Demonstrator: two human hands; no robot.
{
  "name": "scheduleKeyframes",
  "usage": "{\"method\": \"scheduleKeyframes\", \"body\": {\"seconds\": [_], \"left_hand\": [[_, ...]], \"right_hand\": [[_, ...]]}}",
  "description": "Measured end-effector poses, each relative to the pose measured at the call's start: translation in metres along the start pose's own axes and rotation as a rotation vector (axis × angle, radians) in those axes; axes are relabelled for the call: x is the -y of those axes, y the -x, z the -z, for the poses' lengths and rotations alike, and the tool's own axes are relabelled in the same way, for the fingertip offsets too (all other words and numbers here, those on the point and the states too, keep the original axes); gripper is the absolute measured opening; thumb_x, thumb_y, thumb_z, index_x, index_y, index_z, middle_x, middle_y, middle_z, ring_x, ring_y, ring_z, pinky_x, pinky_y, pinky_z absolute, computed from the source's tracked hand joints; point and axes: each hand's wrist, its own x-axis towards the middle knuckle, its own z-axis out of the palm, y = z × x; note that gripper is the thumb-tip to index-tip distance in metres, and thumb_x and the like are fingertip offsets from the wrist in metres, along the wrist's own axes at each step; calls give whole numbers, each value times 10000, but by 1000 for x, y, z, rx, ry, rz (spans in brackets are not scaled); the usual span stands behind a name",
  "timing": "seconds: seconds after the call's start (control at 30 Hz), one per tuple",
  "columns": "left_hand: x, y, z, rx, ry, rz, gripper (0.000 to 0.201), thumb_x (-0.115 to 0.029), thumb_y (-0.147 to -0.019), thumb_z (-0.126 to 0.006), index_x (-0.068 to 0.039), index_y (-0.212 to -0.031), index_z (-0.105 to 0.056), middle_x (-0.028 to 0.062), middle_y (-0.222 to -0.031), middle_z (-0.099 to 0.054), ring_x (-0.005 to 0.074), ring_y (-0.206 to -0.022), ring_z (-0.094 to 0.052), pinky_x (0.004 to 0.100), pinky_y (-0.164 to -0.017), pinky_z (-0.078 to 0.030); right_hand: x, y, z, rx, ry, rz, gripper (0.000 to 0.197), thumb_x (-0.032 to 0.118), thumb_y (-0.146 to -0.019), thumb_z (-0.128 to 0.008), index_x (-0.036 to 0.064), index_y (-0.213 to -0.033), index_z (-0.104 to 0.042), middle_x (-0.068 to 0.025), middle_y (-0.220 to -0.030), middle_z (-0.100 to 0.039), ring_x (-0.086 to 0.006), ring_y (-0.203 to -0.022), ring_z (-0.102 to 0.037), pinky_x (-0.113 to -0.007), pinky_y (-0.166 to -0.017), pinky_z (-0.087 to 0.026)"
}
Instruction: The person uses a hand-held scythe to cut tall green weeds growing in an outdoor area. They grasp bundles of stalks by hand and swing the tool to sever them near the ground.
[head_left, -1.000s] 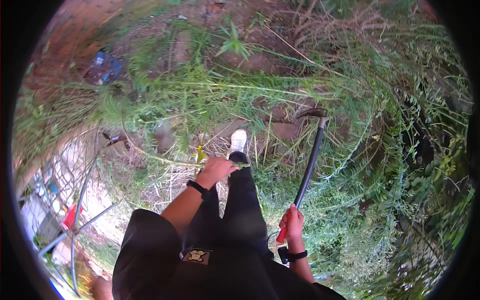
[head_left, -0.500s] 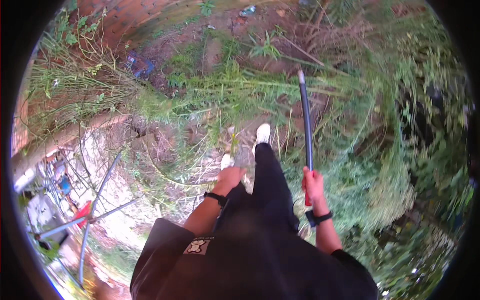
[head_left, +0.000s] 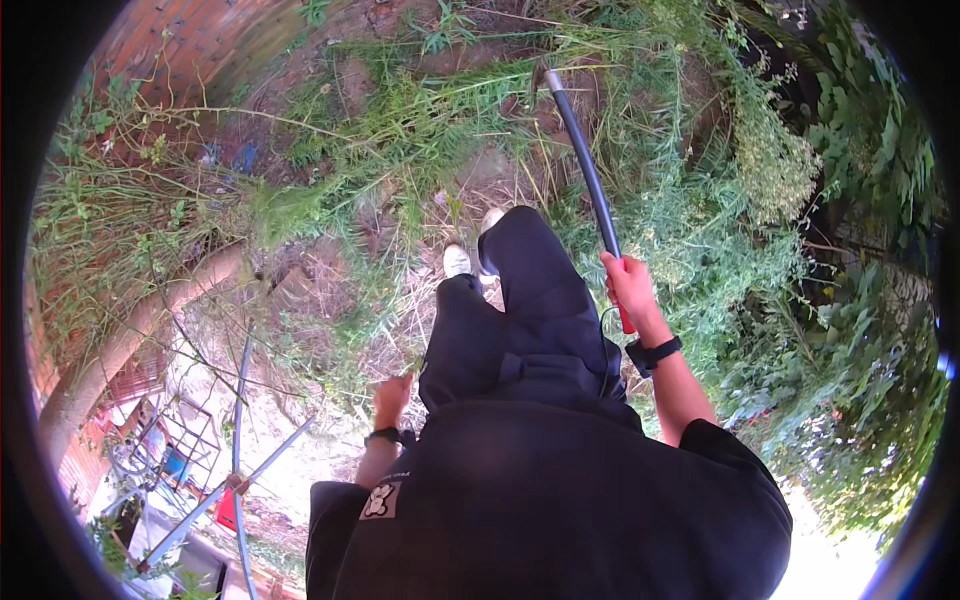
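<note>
Black-shafted tool: I judge it stiff, head-heavy, best held at its red grip, which right hand grasps; left hand, cannot tell.

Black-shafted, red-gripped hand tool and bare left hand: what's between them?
Head view: two legs in black trousers lie between the left hand and the tool, held in the right hand.

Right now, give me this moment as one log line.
right hand: holds sickle by handle | left hand: beside left leg, grip unclear | metal end: at weeds, contact unclear
</note>
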Motion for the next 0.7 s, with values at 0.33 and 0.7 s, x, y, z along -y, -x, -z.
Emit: {"method": "scheduleKeyframes", "body": {"seconds": [0.33,0.7], "left_hand": [[123,186,-110,78,6,313,419,-378,-1019,-403,-27,-1049,-630,204,-798,-676,399,-733,-672,506,-635,-539],[133,137,-62,203,-185,204,442,-361,-976,-501,9,-1217,-513,241,-962,-645,376,-883,-666,507,-733,-538]], "right_hand": [[-65,-4,-4,50,1,10,383,377,-937,-634,91,-730,-486,33,-563,-459,-75,-422,-429,-256,-385,-342],[-176,34,43,42,15,-7,466,432,-901,-663,37,-671,-567,-26,-526,-538,-121,-451,-522,-316,-445,-422]]}}
